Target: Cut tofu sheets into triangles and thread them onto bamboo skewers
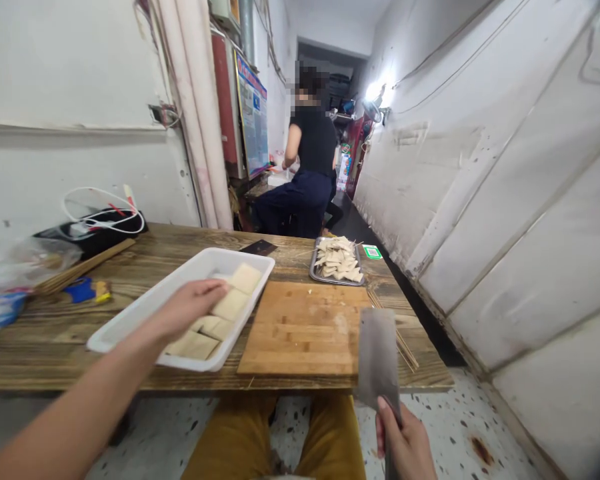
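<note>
My right hand [405, 437] grips the handle of a cleaver [379, 357], its broad blade upright in front of the table's edge and overlapping the right side of the cutting board [300, 337] in view. Over a white plastic tub [145, 307] reaches my left hand [193, 307], fingers closed together at the pale square tofu sheets [230, 305] inside. Whether a sheet is pinched between those fingers is hidden. Behind the board, a metal tray [337, 280] carries a heap of skewered pale tofu pieces [337, 257].
Thin bamboo skewers [397, 337] lie right of the board. A dark phone-like slab [260, 247] and a green code card [373, 251] lie toward the back. Plastic bags, a white cable [103, 190] and a stick bundle [83, 267] occupy the left. A person [313, 147] sits beyond the table.
</note>
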Available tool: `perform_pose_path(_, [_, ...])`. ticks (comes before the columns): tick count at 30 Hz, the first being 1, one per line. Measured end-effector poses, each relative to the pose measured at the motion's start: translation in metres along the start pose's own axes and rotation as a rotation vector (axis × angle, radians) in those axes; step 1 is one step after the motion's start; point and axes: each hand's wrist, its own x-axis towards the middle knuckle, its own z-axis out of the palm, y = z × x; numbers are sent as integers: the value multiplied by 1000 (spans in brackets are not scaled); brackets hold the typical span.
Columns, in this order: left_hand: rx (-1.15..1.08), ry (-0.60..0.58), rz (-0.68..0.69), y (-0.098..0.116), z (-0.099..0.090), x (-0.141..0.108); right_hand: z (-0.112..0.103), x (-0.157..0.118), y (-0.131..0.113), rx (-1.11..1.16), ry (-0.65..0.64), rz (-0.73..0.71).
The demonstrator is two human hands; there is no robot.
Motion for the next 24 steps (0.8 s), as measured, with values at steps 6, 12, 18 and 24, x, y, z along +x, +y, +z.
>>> perform_pose_path(6, [-298,-349,-82,-6,147,-3,-5,14,-51,-577,-88,-412])
perform_pose_path(12, [391,71,313,-40,171,-6,-8,27,-81,-1118,-256,-544])
perform_pose_path(18, [479,149,703,-67,168,-27,3,41,-95,-1294,-407,-500])
perform_pose_path(24, [490,137,728,-74,174,-26,10,51,-109,-1352,-470,-487])
